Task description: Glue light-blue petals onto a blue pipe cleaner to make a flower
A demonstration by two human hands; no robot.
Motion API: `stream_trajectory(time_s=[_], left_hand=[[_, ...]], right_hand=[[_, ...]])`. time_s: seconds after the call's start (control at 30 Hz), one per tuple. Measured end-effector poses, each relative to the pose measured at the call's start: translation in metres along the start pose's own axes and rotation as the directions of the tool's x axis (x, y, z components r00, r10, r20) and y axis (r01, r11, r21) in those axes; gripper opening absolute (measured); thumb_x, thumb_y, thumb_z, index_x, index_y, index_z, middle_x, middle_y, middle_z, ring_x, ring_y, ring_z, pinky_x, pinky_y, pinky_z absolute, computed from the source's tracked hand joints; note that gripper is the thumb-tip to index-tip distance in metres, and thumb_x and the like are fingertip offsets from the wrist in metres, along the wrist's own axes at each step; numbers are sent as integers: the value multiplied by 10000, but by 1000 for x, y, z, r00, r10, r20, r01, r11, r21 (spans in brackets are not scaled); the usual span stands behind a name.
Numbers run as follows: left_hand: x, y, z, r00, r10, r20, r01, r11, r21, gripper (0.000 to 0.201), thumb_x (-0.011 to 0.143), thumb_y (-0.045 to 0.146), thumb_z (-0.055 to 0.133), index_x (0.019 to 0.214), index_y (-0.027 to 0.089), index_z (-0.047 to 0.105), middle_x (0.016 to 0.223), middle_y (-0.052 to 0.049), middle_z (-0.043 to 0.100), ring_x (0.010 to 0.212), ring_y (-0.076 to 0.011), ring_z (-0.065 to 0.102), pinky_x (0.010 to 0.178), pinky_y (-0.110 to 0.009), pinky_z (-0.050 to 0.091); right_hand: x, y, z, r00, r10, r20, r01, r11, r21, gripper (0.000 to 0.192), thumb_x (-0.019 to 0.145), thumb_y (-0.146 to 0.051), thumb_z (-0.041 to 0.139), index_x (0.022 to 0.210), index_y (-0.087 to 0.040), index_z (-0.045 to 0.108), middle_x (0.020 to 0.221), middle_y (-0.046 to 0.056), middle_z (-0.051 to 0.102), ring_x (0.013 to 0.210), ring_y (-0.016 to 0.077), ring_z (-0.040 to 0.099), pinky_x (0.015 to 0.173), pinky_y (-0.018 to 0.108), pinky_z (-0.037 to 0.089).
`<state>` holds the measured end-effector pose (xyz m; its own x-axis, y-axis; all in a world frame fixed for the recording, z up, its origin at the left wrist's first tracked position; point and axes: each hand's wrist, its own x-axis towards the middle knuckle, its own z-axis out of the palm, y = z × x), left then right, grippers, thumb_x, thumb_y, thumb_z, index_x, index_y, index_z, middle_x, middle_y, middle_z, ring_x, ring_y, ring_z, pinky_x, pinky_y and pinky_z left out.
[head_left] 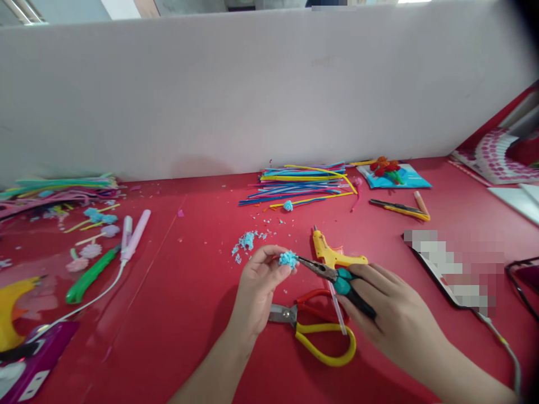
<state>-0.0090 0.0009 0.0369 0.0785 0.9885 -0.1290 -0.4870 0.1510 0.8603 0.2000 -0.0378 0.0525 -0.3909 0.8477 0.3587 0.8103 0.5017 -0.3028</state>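
My left hand [257, 280] pinches a small fluffy light-blue ball [288, 259] between thumb and fingertips, low in the middle of the red table. My right hand [389, 314] grips teal-handled needle-nose pliers [332, 274], whose tips touch the right side of the blue ball. Under the hands lie yellow-and-red-handled scissors [315, 331] and a yellow glue gun [332, 255]. Light-blue fluff scraps [246, 242] lie just beyond my left hand.
A pile of coloured pipe cleaners [301, 182] lies further back, with another blue ball [288, 206]. At the left are more pipe cleaners [59, 188], a green tool [90, 275] and a pink tool [135, 234]. A white partition [252, 90] bounds the table's far side.
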Motion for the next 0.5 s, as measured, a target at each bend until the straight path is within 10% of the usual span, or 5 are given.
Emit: stream_trajectory(time_s=[0.5], left_hand=[[-3, -1, 6, 998, 30, -64, -26, 998, 60, 197, 664, 157, 710, 843, 183, 632, 807, -3, 639, 747, -134, 617, 739, -265, 486]], right_hand=[[7, -2, -10, 989, -146, 3, 139, 936, -322, 176, 857, -217, 487, 728, -181, 601, 842, 79, 616, 761, 215, 522, 647, 339, 374]])
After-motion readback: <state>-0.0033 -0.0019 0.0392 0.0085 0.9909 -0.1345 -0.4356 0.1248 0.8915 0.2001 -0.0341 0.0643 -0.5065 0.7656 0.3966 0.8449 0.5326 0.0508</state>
